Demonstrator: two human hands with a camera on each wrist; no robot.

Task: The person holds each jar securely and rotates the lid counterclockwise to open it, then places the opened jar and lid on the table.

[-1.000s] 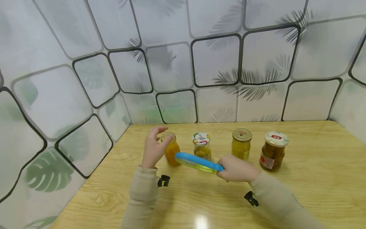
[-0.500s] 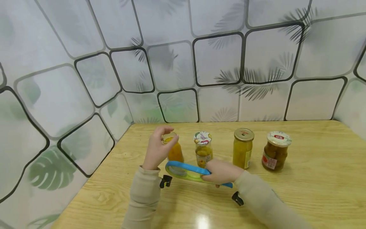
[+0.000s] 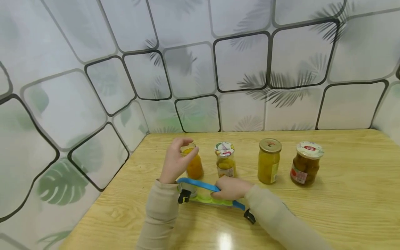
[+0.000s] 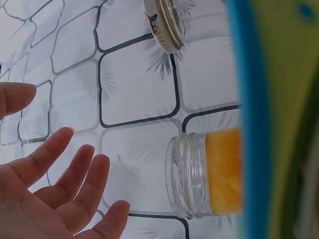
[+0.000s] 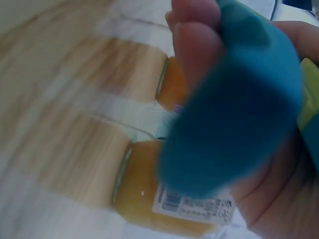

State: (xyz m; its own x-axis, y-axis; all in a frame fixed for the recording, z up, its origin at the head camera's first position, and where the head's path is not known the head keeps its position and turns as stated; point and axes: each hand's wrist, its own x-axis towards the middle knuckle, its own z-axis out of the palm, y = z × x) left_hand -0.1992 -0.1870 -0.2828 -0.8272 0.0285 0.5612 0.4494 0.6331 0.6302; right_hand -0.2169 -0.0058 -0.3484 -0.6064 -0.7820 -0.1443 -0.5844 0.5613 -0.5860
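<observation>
My right hand (image 3: 231, 188) grips a blue and green jar opener (image 3: 200, 184) low over the table. A pale grey round piece (image 3: 188, 190) shows inside the opener's left end. Lidless, a glass jar of orange fruit (image 3: 195, 166) stands just behind that end; its bare threaded neck shows in the left wrist view. My left hand (image 3: 176, 161) hovers beside this jar's mouth, fingers spread and apart from the glass. In the right wrist view the opener's blurred blue end (image 5: 234, 119) covers part of the fingers.
Right of the orange jar stand a jar with a patterned white lid (image 3: 225, 149), a yellow jar with a gold lid (image 3: 269, 163) and a dark brown jar with a white lid (image 3: 306, 165). A patterned wall covering (image 3: 243, 114) rises behind the wooden table (image 3: 353, 194).
My right hand has carried the jar opener left and down, its left end now in front of the orange jar. My left hand stays near the jar's mouth. The view has shifted slightly.
</observation>
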